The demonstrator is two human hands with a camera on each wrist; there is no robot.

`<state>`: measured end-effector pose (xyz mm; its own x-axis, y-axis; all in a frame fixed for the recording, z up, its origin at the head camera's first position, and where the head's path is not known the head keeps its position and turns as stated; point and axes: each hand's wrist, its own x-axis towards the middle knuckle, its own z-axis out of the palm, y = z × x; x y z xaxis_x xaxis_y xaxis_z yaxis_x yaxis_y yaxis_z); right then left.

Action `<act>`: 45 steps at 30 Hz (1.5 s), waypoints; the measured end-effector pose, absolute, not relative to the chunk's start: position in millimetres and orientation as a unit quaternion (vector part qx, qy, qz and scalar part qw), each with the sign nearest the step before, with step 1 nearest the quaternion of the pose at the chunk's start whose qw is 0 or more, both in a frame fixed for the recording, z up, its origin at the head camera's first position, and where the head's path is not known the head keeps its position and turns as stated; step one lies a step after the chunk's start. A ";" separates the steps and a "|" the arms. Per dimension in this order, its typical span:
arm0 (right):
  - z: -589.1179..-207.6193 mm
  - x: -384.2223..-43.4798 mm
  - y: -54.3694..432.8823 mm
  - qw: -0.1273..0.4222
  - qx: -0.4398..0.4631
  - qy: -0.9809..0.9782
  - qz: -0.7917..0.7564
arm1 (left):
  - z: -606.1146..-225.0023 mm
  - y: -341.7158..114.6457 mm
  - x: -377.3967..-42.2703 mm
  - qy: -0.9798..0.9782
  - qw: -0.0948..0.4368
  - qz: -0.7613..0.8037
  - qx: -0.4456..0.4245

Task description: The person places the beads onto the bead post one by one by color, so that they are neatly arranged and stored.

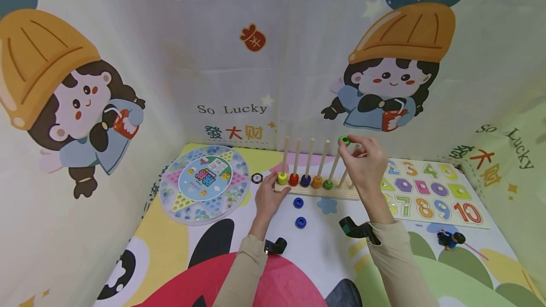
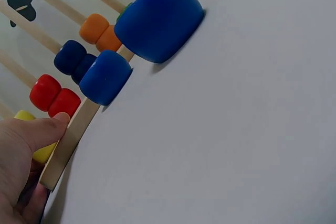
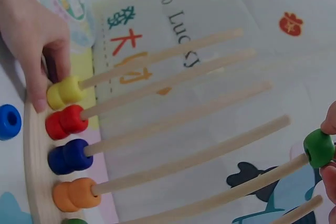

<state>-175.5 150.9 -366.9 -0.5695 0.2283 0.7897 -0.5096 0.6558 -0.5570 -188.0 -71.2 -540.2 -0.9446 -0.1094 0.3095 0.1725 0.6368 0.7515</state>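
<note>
My left hand (image 1: 268,198) grips the left end of a wooden peg rack (image 1: 317,191), its thumb on the front edge beside the yellow beads (image 3: 64,93). My right hand (image 1: 368,167) pinches a green bead (image 3: 318,149) between thumb and fingers at the top of the fifth peg (image 3: 262,184). Pairs of red beads (image 2: 47,92), dark blue beads (image 1: 305,180) and orange beads (image 1: 316,182) sit at the bottom of the neighbouring pegs. Another green bead (image 1: 327,185) rests low on the fifth peg.
Two loose blue beads (image 1: 300,222) lie in front of the rack. To the left is a round marble board game (image 1: 170,203), with a small black ring (image 1: 257,178) beside it. A number puzzle board (image 1: 465,219) and a small dark figure (image 1: 450,239) are on the right. A printed cloth wall (image 1: 239,75) stands behind.
</note>
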 end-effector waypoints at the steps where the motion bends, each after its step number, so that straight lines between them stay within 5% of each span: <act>1: -367.3 -177.2 150.7 0.454 0.086 -0.789 0.405 | -540.2 -71.3 -187.8 -0.889 0.165 -0.426 -0.018; 10: -374.5 -179.6 150.3 0.434 0.072 -0.808 0.391 | -537.4 -71.8 -186.5 -0.888 0.170 -0.426 -0.019; 17: -392.2 -166.4 150.4 0.427 0.152 -0.773 0.443 | -535.7 -72.2 -187.3 -0.889 0.168 -0.426 -0.021; 34: -492.9 -152.6 124.7 0.088 0.239 -0.846 0.468 | -538.9 -70.9 -188.4 -0.895 0.154 -0.420 -0.008; 45: -511.2 -158.2 118.5 0.030 0.239 -0.859 0.452 | -536.7 -71.6 -188.1 -0.896 0.157 -0.415 -0.016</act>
